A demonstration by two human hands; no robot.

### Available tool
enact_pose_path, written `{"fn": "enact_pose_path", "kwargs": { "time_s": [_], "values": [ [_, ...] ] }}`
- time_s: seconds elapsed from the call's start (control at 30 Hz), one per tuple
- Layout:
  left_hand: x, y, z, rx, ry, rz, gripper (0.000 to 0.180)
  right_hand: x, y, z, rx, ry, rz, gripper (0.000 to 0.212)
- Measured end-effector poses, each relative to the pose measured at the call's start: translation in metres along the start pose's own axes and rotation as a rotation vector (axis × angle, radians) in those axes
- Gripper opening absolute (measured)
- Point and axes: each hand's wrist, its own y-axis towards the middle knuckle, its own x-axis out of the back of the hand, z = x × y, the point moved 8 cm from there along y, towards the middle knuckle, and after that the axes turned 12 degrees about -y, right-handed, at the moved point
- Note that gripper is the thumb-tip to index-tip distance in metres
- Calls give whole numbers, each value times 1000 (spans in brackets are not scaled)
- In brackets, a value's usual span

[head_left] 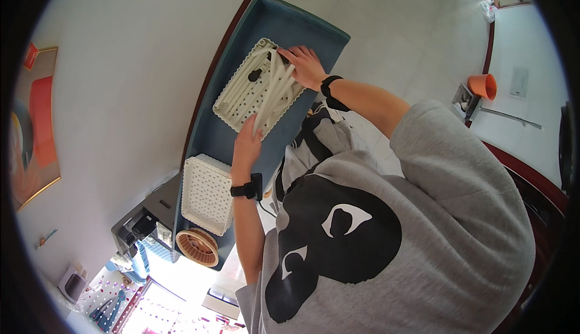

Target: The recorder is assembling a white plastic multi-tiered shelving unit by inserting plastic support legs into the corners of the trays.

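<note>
A white perforated plastic basket (227,105) stands on the blue-grey tabletop, holding several long white tubes (243,86) and a small black piece (255,76). My left hand (246,144) is closed on the near ends of a few white tubes (273,95) that lie slanting over the basket. At their far end, by the basket's right rim, my right hand (307,67) curls its fingers over the tubes. Part of a dark piece shows beside its fingertips; its kind is not clear. Both wrists wear black bands.
A second white perforated basket (207,194) stands to the left on the same table (283,136). Beyond it sits a round wicker basket (197,247), near a dark machine (145,219). The wall runs along the table's far side. An orange pot (482,86) is off to the right.
</note>
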Motion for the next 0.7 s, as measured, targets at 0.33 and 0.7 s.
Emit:
{"fn": "enact_pose_path", "kwargs": {
  "time_s": [0.33, 0.7],
  "values": [
    [0, -40, 29, 166, -798, -115, 31, 0, 3, 8, 21, 54, -38, 50],
    [57, -171, 47, 197, -850, -362, 21, 46, 18, 38, 105, -9, -293, 39]
  ]
}}
